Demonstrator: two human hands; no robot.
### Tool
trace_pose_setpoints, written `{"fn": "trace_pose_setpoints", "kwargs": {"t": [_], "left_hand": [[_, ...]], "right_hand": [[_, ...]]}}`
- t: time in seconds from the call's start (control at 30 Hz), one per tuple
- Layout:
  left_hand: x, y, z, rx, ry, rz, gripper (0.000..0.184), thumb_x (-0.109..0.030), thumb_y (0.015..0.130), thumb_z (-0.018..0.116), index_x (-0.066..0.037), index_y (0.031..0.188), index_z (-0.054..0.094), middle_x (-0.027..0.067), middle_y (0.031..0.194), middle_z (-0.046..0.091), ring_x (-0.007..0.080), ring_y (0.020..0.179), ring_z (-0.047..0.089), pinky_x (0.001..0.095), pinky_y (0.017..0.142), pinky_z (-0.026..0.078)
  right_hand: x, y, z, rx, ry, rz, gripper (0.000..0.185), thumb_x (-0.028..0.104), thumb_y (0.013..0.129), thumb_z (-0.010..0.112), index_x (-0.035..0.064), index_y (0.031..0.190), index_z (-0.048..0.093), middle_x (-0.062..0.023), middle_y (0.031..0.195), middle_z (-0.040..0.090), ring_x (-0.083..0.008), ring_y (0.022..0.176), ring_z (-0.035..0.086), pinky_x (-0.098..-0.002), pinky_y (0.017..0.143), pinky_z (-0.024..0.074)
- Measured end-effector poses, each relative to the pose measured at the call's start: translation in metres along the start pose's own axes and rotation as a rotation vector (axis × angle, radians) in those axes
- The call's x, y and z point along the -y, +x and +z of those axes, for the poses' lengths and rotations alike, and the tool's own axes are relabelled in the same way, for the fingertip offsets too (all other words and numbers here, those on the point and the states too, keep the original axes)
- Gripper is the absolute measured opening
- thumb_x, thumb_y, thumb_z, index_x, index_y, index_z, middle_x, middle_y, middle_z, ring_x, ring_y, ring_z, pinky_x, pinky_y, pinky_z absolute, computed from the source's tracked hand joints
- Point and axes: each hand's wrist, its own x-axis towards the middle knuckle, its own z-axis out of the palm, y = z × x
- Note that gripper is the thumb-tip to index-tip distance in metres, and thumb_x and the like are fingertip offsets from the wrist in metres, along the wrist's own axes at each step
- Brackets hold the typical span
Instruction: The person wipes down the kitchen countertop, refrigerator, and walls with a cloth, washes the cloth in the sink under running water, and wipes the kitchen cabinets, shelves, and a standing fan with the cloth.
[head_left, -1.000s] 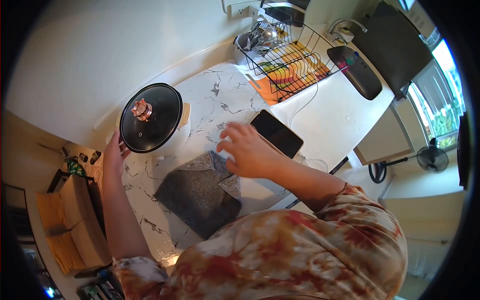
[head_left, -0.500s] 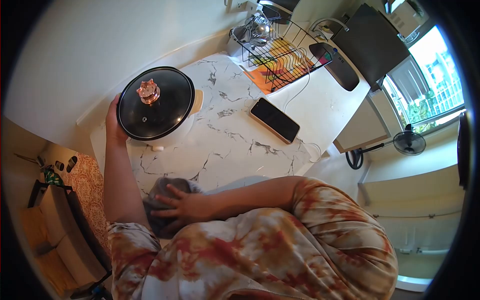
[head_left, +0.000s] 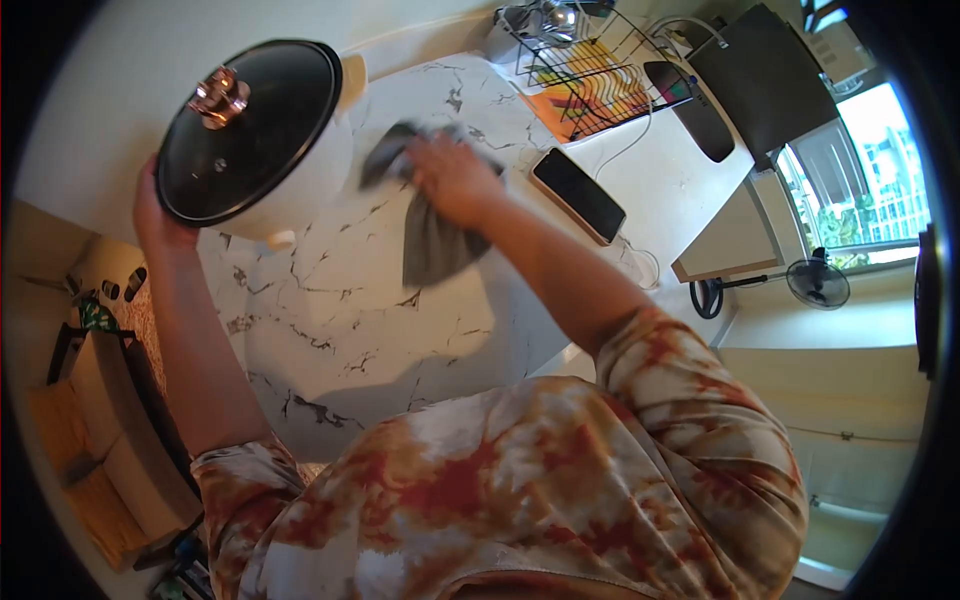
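At the far left, beyond the table (head_left: 350,300), there is a sofa (head_left: 125,425) with yellowish covers, and some footwear (head_left: 110,289) lies on the floor above it. Next comes the left hand (head_left: 165,222), which is set against the left side of a white pot (head_left: 305,190). Its fingers pass behind the pot and are hidden there, so I cannot tell how tightly they close. The pot is at the upper left of the table and wears a black lid (head_left: 280,115) with a copper-coloured knob (head_left: 218,98); a pale handle (head_left: 352,82) stands out at its right side. I cannot tell if its whole base touches the table.

To the right of the pot, a grey cloth (head_left: 435,250) lies on the marbled table, bunched in its upper part. The right hand (head_left: 455,180) is on this cloth, palm downward, with the fingers reaching forward; they are blurred, and I cannot tell whether they pinch the fabric. Just beside, on the right, rests a phone (head_left: 580,195) with a dark screen. Behind it stands a black wire rack (head_left: 640,70) over a colourful mat (head_left: 560,115). Farther right are a dark sink (head_left: 708,130), a fan (head_left: 818,284) and a bright window (head_left: 870,150).
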Motion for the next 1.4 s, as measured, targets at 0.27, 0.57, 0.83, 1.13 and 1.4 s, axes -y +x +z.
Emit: {"fn": "trace_pose_setpoints", "kwargs": {"t": [0.27, 0.57, 0.83, 1.13, 1.4], "left_hand": [[-0.096, -0.073, -0.042, -0.259, 0.090, 0.146, 0.035, -0.024, 0.098, 0.039, 0.002, 0.113, 0.059, 0.0142, 0.111, 0.065, 0.0239, 0.101, 0.064, 0.0376, 0.091, 0.051], [-0.090, -0.124, -0.033, -0.132, 0.096, 0.149, 0.046, -0.029, 0.098, 0.036, 0.004, 0.128, 0.049, 0.0172, 0.123, 0.058, 0.0275, 0.111, 0.058, 0.0415, 0.095, 0.048], [-0.016, -0.100, -0.020, -0.465, 0.075, 0.225, 0.042, -0.028, 0.097, 0.040, 0.003, 0.120, 0.054, 0.0163, 0.116, 0.062, 0.0265, 0.103, 0.063, 0.0389, 0.087, 0.053], [0.048, -0.068, 0.026, -0.435, -0.015, 0.085, 0.042, -0.029, 0.098, 0.036, 0.000, 0.122, 0.054, 0.0137, 0.116, 0.062, 0.0255, 0.104, 0.063, 0.0391, 0.090, 0.052], [0.075, -0.062, 0.033, -0.420, 0.054, 0.116, 0.041, -0.027, 0.097, 0.037, -0.001, 0.126, 0.050, 0.0117, 0.120, 0.059, 0.0225, 0.109, 0.060, 0.0361, 0.093, 0.049]], "right_hand": [[0.002, 0.067, 0.016, 0.144, -0.068, 0.347, 0.054, 0.039, 0.097, 0.031, 0.0108, 0.143, 0.035, -0.0153, 0.153, 0.022, -0.0417, 0.139, 0.017, -0.0624, 0.106, 0.0178], [0.218, 0.089, 0.017, 0.321, 0.552, -0.462, 0.051, 0.044, 0.088, 0.047, 0.0181, 0.132, 0.052, -0.0140, 0.149, 0.032, -0.0416, 0.137, 0.024, -0.0595, 0.105, 0.0270], [0.059, 0.157, 0.032, 0.052, 0.040, -0.215, 0.050, 0.040, 0.099, 0.029, 0.0160, 0.143, 0.036, -0.0094, 0.150, 0.032, -0.0307, 0.138, 0.028, -0.0417, 0.113, 0.0212], [-0.110, 0.146, 0.022, 0.030, 0.029, 0.354, 0.053, 0.041, 0.100, 0.024, 0.0172, 0.146, 0.030, -0.0069, 0.154, 0.022, -0.0304, 0.142, 0.020, -0.0418, 0.115, 0.0175], [-0.041, 0.041, 0.002, 0.060, -0.037, -0.033, 0.044, 0.027, 0.098, 0.038, 0.0109, 0.138, 0.042, -0.0134, 0.147, 0.035, -0.0344, 0.135, 0.032, -0.0453, 0.110, 0.0283]]}}
